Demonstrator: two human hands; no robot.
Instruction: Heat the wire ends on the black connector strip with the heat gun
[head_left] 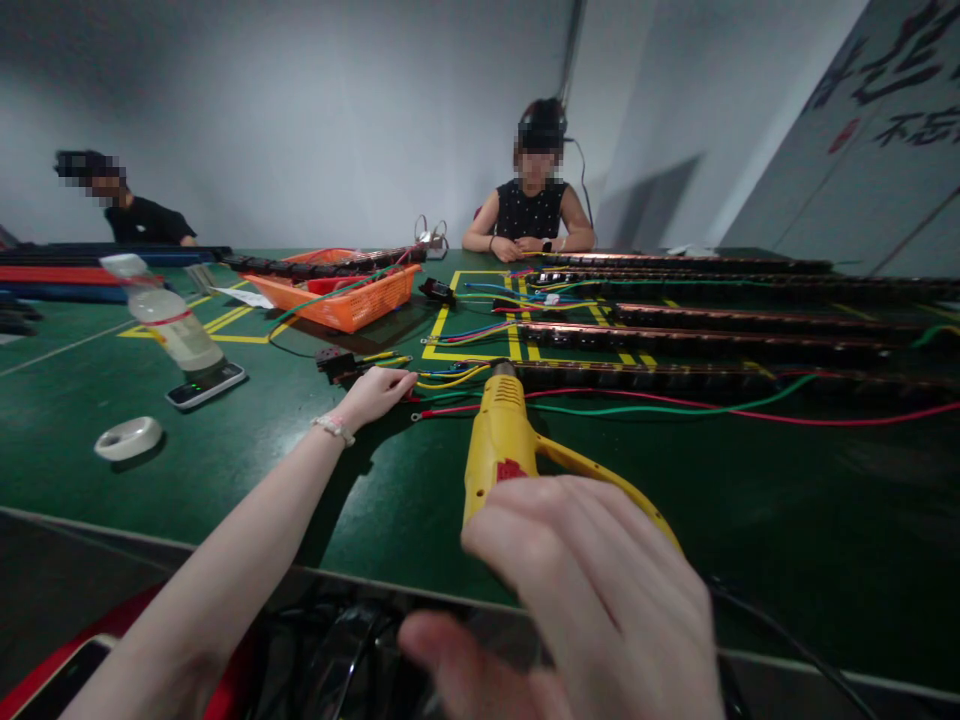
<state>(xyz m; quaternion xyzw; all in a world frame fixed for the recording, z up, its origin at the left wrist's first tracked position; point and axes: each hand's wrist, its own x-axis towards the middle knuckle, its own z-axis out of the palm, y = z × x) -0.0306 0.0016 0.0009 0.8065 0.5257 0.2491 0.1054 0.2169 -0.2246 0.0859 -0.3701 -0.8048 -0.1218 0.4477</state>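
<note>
"Where's your yellow heat gun [491, 430]?"
"Over the middle of the green table [412, 500], nozzle [504, 369] at the nearest dark strip [645, 377]. Your right hand [592, 570] is wrapped around its rear."
"And your left hand [379, 393]?"
"Left of the nozzle, pinching the yellow wires [454, 381]."
"Farther out?"
"An orange basket [360, 303], far left; a bottle [180, 335] stands left of that, nearer you. Another person [531, 215] sits at the far edge."

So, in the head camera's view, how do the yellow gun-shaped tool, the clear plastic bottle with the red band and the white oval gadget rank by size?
Largest to smallest, as they look:
1. Yellow tool, partly hidden by the right hand
2. Clear bottle
3. White gadget
</note>
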